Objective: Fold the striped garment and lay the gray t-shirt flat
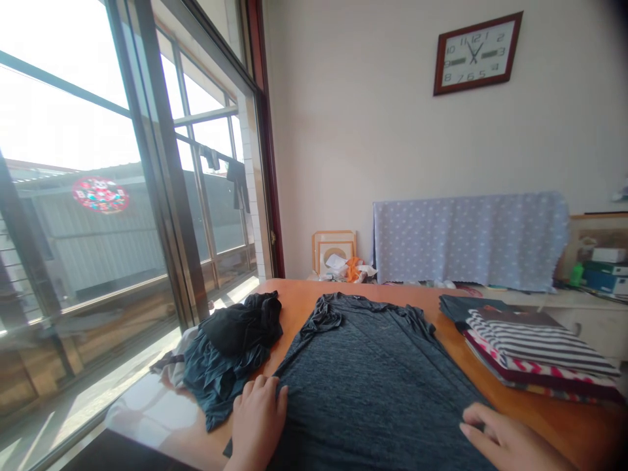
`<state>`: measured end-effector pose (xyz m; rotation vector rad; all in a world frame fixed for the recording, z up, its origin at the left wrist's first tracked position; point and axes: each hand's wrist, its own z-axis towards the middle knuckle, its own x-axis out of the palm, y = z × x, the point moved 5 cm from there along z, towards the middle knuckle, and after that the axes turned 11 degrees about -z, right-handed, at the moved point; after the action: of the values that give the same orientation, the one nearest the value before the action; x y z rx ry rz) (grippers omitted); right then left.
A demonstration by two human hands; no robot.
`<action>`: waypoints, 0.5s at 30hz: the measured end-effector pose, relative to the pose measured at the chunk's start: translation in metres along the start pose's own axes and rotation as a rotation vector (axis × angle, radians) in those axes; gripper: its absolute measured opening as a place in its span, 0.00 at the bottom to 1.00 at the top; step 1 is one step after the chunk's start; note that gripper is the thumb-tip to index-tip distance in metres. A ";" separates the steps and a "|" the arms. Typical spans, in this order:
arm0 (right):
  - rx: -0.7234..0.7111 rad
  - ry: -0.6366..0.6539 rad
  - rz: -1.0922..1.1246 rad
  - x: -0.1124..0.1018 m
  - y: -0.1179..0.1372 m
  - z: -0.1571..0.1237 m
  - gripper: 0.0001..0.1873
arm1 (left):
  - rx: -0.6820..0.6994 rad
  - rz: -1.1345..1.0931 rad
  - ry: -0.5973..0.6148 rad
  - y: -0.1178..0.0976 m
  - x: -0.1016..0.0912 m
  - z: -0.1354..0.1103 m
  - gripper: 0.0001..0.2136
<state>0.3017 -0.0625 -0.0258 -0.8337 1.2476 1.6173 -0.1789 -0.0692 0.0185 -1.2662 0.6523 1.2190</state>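
A dark blue-grey heathered T-shirt [373,366] lies spread flat in front of me, its collar at the far end and its near part running out of view. My left hand [258,418] rests at the shirt's left edge, fingers stretched forward and thumb apart, open. Over the right edge is my right hand [505,435], with its fingers loosely bent and a gap between finger and thumb; it touches the fabric without a visible grip. Left of the shirt sits a crumpled heap of dark clothes [235,340].
Folded clothes [534,353], a striped one on top, are stacked at the right of the orange-brown table [294,307]. A large window [98,216] borders the left side. Behind the table are a blue dotted cloth [466,242], wooden frames [333,241] and a wall clock [478,53].
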 end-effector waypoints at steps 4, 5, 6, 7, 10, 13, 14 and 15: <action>-0.101 0.157 0.087 0.005 0.040 0.030 0.17 | 0.061 -0.037 0.025 -0.016 0.007 0.036 0.16; -0.118 0.175 0.093 0.005 0.050 0.038 0.17 | 0.073 -0.043 0.028 -0.020 0.008 0.047 0.16; -0.131 0.191 0.098 0.006 0.060 0.048 0.17 | 0.085 -0.048 0.032 -0.024 0.010 0.059 0.16; -0.146 0.209 0.109 0.007 0.071 0.058 0.16 | 0.095 -0.054 0.039 -0.027 0.012 0.070 0.16; -0.155 0.197 0.180 0.011 0.099 0.088 0.17 | 0.103 -0.086 0.084 -0.037 0.021 0.106 0.15; -0.147 0.136 0.235 0.020 0.121 0.111 0.19 | 0.118 -0.100 0.121 -0.049 0.034 0.139 0.15; -0.146 0.112 0.250 0.024 0.127 0.116 0.19 | 0.130 -0.097 0.127 -0.054 0.039 0.149 0.14; -0.149 0.087 0.265 0.029 0.132 0.118 0.20 | 0.145 -0.092 0.132 -0.059 0.044 0.158 0.14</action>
<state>0.1704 0.0478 0.0264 -0.8669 1.3560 1.9223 -0.1495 0.1014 0.0392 -1.2484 0.7561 1.0010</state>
